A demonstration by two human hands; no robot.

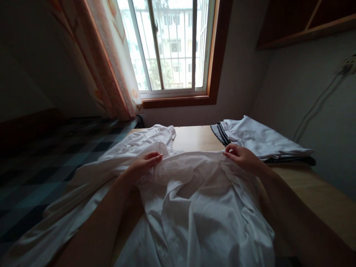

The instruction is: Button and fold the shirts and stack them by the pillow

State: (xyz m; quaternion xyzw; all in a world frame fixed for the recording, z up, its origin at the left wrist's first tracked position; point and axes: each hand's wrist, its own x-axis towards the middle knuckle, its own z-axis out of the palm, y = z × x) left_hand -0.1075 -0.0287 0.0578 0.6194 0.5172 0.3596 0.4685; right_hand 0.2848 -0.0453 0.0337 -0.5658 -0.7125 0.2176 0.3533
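A wrinkled white garment (191,200) hangs down toward me over the near part of the wooden table; its exact kind is hard to make out. My left hand (148,160) pinches its upper edge at the left, thumb against fingers. At the right end of that same edge, my right hand (239,155) has a similar pinch. Between the two hands the edge runs nearly straight. Another spread of white cloth (150,137) lies just beyond and left of my left hand; whether it joins the held garment I cannot tell.
Folded white clothing (258,137) with black-and-white striped trim lies on the table (191,137) at the right. A checked bedspread (69,148) covers the left side. Ahead are a window (172,48) and a patterned curtain (102,55). A cord (314,107) hangs on the right wall.
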